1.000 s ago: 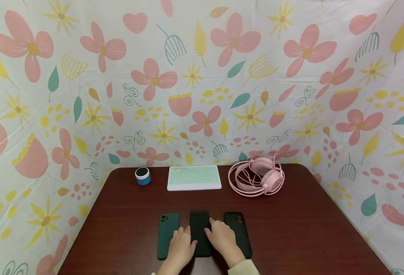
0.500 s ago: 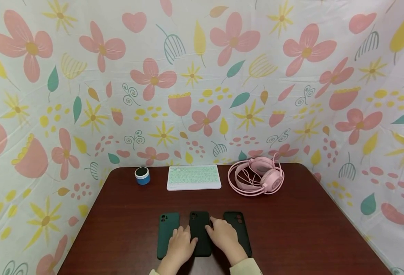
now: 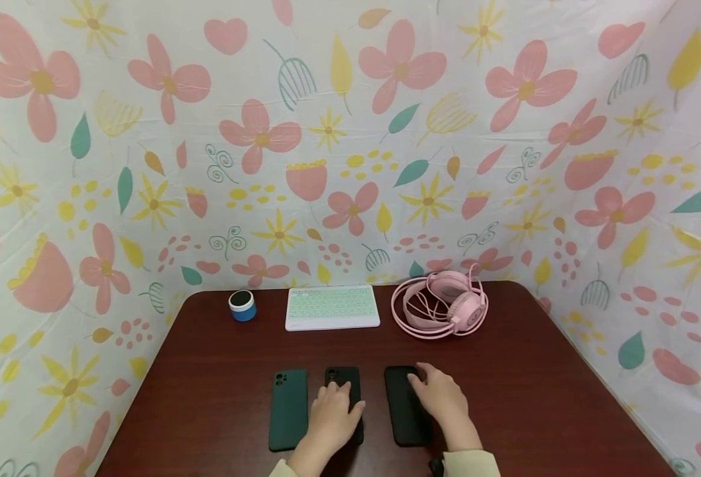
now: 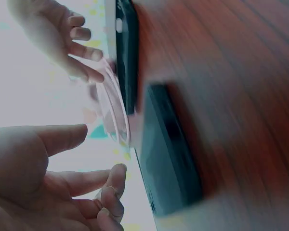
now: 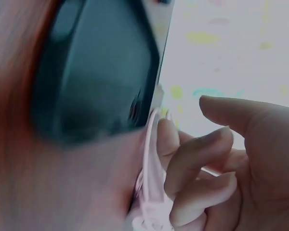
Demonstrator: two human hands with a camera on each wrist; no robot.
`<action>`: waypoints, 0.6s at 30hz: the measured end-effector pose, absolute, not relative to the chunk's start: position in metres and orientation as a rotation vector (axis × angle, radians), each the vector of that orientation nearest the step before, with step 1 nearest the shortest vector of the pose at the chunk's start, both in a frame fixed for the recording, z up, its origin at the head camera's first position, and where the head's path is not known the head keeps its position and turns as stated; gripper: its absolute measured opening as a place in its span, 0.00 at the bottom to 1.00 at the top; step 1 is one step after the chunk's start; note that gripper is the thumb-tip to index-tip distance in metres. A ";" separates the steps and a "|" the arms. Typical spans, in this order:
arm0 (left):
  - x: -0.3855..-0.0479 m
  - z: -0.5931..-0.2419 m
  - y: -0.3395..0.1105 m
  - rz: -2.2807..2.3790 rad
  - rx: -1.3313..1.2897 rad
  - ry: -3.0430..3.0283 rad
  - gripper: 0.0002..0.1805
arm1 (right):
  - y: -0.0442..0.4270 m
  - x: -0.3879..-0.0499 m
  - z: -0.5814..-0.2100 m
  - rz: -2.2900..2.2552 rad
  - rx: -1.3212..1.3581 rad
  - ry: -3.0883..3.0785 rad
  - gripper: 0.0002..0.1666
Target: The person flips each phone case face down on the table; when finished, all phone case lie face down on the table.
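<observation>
Three phone cases lie in a row on the table: a green phone case [image 3: 287, 411] on the left, a dark phone case [image 3: 334, 375] in the middle and a black phone case [image 3: 404, 404] on the right. My left hand [image 3: 332, 417] hovers over the middle case and hides part of it; in the left wrist view, its loosely bent fingers [image 4: 118, 178] stay apart from that case. Over the right edge of the black case is my right hand [image 3: 442, 397], covering its upper right corner. The right wrist view shows those fingers [image 5: 202, 149] relaxed, holding nothing.
Along the back of the dark wooden table [image 3: 219, 384] stand a small blue and white cylinder [image 3: 242, 307], a white and mint keyboard [image 3: 332, 309] and pink headphones [image 3: 440, 306]. A floral curtain [image 3: 350, 165] surrounds the table behind and at both sides.
Both hands have shifted right: the left from between the green and middle cases to over the middle one, the right from beside the middle case to the black case's right side.
</observation>
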State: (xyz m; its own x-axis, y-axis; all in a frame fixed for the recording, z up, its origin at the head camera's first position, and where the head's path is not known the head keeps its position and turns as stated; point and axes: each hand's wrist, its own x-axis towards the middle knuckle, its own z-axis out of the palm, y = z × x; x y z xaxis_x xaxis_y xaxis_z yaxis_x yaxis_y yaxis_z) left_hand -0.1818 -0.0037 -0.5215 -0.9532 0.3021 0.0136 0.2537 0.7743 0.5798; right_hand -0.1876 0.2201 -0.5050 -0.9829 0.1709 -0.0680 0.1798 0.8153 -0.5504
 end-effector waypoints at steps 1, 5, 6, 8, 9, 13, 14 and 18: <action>-0.181 -0.521 0.001 0.924 0.470 2.874 0.28 | 0.225 -0.186 -0.506 -0.900 0.311 2.960 0.29; -0.180 -0.523 0.018 0.944 0.519 2.837 0.28 | 0.240 -0.180 -0.511 -0.889 0.398 2.862 0.33; -0.181 -0.525 0.021 0.951 0.525 2.827 0.28 | 0.243 -0.178 -0.512 -0.895 0.416 2.836 0.34; -0.181 -0.528 0.029 0.953 0.531 2.816 0.27 | 0.245 -0.175 -0.513 -0.912 0.429 2.794 0.35; -0.181 -0.529 0.032 0.945 0.533 2.812 0.27 | 0.246 -0.174 -0.513 -0.923 0.425 2.780 0.35; -0.182 -0.536 0.042 0.871 0.531 2.797 0.28 | 0.244 -0.170 -0.515 -0.951 0.409 2.755 0.34; -0.182 -0.537 0.043 0.859 0.531 2.791 0.29 | 0.243 -0.170 -0.516 -0.949 0.408 2.758 0.34; -0.182 -0.541 0.049 0.802 0.538 2.784 0.30 | 0.238 -0.169 -0.518 -0.936 0.397 2.767 0.35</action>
